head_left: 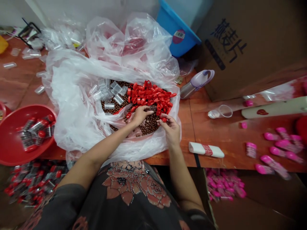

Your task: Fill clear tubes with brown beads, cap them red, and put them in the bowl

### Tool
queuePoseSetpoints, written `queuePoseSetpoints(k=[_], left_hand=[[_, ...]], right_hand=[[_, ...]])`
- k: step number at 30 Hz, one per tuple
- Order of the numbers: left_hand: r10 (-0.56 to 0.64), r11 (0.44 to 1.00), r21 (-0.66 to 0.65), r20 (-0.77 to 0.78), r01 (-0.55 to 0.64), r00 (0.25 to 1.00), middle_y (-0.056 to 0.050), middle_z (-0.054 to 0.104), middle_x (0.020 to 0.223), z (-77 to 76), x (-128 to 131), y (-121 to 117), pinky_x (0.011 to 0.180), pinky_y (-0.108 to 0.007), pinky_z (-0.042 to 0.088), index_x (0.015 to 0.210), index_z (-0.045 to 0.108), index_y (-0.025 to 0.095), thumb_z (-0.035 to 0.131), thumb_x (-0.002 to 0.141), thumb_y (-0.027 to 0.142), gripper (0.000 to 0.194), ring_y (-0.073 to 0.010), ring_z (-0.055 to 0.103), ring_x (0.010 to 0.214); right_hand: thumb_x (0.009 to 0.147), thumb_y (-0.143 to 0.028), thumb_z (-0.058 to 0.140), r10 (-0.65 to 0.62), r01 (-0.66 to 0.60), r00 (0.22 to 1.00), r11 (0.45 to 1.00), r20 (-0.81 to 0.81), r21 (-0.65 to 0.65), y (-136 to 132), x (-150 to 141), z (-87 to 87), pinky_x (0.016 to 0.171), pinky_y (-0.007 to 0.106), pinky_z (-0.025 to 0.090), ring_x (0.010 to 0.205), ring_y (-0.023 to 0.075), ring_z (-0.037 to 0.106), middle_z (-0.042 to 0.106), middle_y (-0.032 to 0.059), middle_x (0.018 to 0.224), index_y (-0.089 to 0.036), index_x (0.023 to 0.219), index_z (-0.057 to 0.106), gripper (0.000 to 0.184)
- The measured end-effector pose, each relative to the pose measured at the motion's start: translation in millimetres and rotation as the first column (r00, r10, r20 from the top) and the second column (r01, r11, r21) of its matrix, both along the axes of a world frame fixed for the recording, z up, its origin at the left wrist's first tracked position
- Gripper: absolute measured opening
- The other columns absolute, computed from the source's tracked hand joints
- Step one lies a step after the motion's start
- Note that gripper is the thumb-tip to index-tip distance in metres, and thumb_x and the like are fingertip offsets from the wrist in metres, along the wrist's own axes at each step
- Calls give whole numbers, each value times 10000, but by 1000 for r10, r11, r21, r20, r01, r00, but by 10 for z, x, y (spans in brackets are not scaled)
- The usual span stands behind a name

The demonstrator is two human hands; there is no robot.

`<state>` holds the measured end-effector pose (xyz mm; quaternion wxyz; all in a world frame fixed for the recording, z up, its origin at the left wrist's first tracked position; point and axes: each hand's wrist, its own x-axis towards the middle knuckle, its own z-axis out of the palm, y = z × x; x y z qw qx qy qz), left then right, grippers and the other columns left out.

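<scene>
A big clear plastic bag (72, 95) lies open on the table. In it are small brown balls (148, 126), a heap of red caps (151, 95) and several clear little tubes (109, 92). My left hand (141, 115) is curled down onto the brown balls with fingers closed; what it grips is hidden. My right hand (170, 126) pinches a red cap (164, 119) at the bag's right edge, just beside the left hand.
A red bowl (14, 150) of filled red-capped tubes stands at left, with more below the table edge (31, 185). Pink-capped tubes (278, 147) lie at right. A white packet (206, 149), clear cup (222, 111), purple-lidded bottle (198, 83), cardboard box (251, 41) and blue bin (177, 32) are around.
</scene>
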<state>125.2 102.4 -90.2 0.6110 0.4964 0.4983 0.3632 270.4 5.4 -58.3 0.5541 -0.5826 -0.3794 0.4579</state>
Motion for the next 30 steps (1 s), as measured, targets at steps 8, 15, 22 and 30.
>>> queuePoseSetpoints(k=[8, 15, 22, 30], left_hand=[[-31, 990, -128, 241, 63, 970, -42, 711, 890, 421, -344, -225, 678, -259, 540, 955, 695, 116, 842, 638, 276, 384, -110, 643, 687], [-78, 993, -68, 265, 99, 961, -87, 706, 1084, 699, -773, -478, 849, -338, 545, 1059, 714, 143, 833, 670, 339, 452, -169, 670, 889], [-125, 990, -40, 195, 135, 973, -123, 697, 1106, 744, -962, -680, 874, -392, 550, 1084, 700, 142, 802, 710, 345, 437, -219, 681, 929], [-151, 984, 118, 118, 137, 981, -121, 720, 1076, 755, -1062, -801, 865, -372, 550, 1104, 703, 131, 771, 741, 365, 437, -227, 689, 946]], right_hand=[[844, -427, 680, -52, 46, 988, 998, 143, 42, -184, -80, 129, 627, 270, 545, 698, 127, 627, 714, 27, 966, -208, 1079, 662, 322], [780, -338, 763, -56, 83, 960, 992, -273, 90, -41, -207, 314, 706, 239, 580, 771, 99, 678, 689, -50, 896, -277, 1024, 594, 303], [728, -328, 796, 21, 2, 956, 997, -294, 78, 56, -447, 517, 669, 223, 549, 675, 75, 643, 682, -62, 800, -252, 899, 690, 215], [769, -431, 747, 187, -186, 982, 982, 18, -17, -38, -554, 572, 648, 282, 526, 616, 113, 590, 702, -17, 729, -234, 984, 775, 292]])
